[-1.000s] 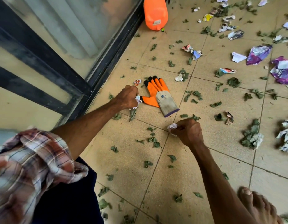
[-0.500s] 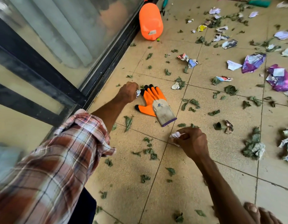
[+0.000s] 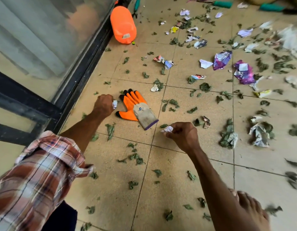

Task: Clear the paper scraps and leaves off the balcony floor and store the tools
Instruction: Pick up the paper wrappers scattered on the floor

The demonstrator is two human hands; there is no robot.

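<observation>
Early in the job, judging by the floor (image 3: 111, 164): strewn with leaves (image 3: 227, 137) and papers (image 3: 222, 60) ahead of, right of and behind both sets of fingers. Not gathered into any heap, and no tool stored yet.

Far beyond the fingertips, at the top edge, green-handled tools (image 3: 222, 4); near the door track, what look like shears (image 3: 137, 5).

For containers, only an orange jug (image 3: 123, 25), well ahead of the left fingers. Opaque, so cannot tell what is inside. No bin or bag plainly in view.

Closer in, a glove (image 3: 136, 108) flat on the tiles, just right of the left fingers and just ahead of the right ones, touched by neither.

Left hand (image 3: 103, 104) curled into a fist, pinching a small white scrap (image 3: 114, 103) at the fingertips. Right hand (image 3: 182, 135) likewise curled, gripping a second scrap (image 3: 167, 129) at its fingertips.

Left to do: nearly all the litter, plus glove, jug and tools to put away.
</observation>
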